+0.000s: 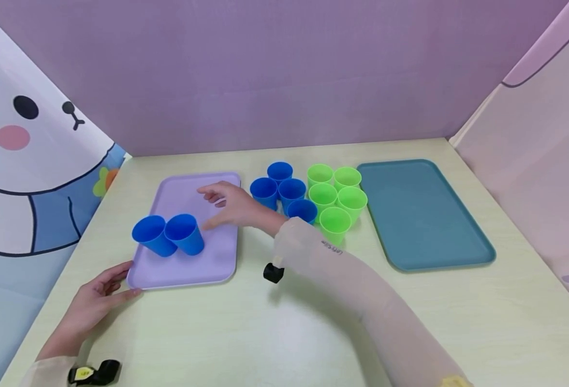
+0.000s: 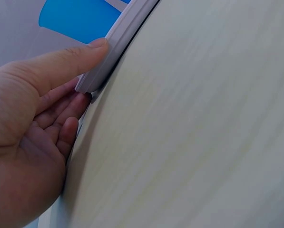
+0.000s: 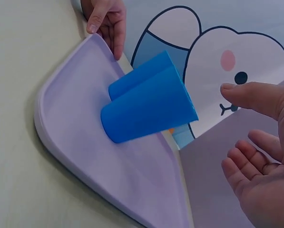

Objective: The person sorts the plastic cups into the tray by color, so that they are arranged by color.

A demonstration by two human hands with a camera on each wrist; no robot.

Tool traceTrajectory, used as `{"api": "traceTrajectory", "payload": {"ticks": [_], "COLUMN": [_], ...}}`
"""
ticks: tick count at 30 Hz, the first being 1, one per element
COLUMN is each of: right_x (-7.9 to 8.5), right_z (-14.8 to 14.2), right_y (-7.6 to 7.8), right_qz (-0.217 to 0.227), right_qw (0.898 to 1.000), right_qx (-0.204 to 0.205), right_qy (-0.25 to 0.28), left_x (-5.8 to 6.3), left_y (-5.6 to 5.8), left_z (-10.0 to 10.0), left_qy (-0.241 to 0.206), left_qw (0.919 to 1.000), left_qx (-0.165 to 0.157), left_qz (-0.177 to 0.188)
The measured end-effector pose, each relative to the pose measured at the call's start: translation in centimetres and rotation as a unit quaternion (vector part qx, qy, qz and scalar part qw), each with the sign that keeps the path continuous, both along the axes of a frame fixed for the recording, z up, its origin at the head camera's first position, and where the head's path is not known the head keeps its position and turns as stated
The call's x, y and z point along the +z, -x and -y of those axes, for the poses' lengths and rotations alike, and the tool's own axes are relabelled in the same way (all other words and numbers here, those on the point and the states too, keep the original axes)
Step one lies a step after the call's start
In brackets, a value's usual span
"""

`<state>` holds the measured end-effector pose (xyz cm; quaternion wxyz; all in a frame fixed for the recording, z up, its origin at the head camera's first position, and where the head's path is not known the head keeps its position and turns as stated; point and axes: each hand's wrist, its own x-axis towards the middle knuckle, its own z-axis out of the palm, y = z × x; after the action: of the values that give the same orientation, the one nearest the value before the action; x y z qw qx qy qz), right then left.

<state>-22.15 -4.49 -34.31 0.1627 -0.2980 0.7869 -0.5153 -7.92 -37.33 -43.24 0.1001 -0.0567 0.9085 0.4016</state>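
Note:
Two blue cups, a left one (image 1: 156,239) and a right one (image 1: 187,239), stand upright side by side on a light purple tray (image 1: 216,263). My right hand (image 1: 233,205) hovers over the tray just right of these cups, thumb and fingers spread apart with nothing between them. In the right wrist view, the nearer cup (image 3: 146,107) is apart from that hand (image 3: 263,156). My left hand (image 1: 93,303) holds the tray's near left corner. In the left wrist view, its thumb (image 2: 73,61) lies on the tray rim (image 2: 118,45) and its other fingers are around the corner.
Right of the purple tray stands a cluster of several blue cups (image 1: 265,191), partly behind my right forearm. Several green cups (image 1: 335,226) stand beside them. A teal tray (image 1: 424,220) lies at the right. A purple backdrop (image 1: 284,80) rises behind the table.

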Motion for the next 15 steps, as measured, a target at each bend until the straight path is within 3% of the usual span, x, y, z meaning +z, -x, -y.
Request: {"api": "traceTrajectory", "payload": {"ticks": [15], "right_x": [2.1], "right_z": [-4.8], "right_y": [2.4], "right_qz": [-0.002], "right_qw": [0.998], "right_qx": [-0.017], "right_qy": [-0.055], "left_x": [0.0], "left_y": [0.2], "left_z": [0.1], "left_qy": [0.008], "left_qw": [0.9999], "left_qx": [0.0], "left_qz": [0.015]}}
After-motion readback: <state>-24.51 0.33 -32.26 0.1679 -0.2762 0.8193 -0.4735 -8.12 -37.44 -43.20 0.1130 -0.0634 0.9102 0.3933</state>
